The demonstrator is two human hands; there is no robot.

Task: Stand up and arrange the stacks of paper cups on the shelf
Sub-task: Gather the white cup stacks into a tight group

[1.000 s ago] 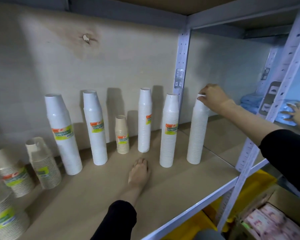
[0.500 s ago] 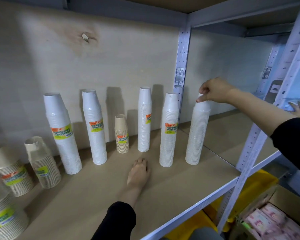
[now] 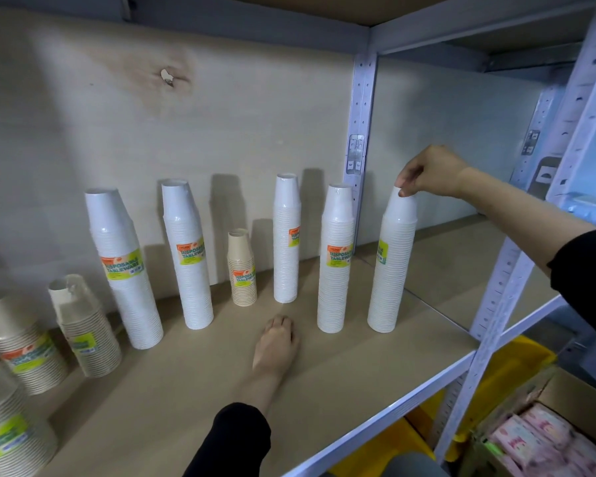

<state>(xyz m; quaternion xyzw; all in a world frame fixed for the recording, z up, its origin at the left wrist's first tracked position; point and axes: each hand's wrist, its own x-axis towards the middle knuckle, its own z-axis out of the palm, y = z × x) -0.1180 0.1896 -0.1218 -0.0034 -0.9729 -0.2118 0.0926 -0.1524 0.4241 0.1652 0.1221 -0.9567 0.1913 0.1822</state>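
Observation:
Several tall white cup stacks stand upright in a row on the wooden shelf [image 3: 324,380]. My right hand [image 3: 430,172] pinches the top of the rightmost white stack [image 3: 391,270], whose label faces left. Another white stack [image 3: 336,287] stands just left of it, then a slimmer one [image 3: 286,263]. A short beige stack [image 3: 243,280] stands near the back wall. Two more white stacks [image 3: 190,270] [image 3: 128,287] follow to the left. My left hand [image 3: 277,342] lies palm down on the shelf, holding nothing.
Wrapped beige cup stacks [image 3: 86,332] [image 3: 25,352] [image 3: 4,425] lean at the far left. A metal upright [image 3: 358,132] stands behind the row, and a front post [image 3: 516,270] to the right. Below sit a yellow bin [image 3: 496,373] and a cardboard box [image 3: 547,442] of pink packs.
My right hand went from covering the rightmost stack's top to pinching it with the fingertips. The stack turned, so its label now shows. My left hand stayed put.

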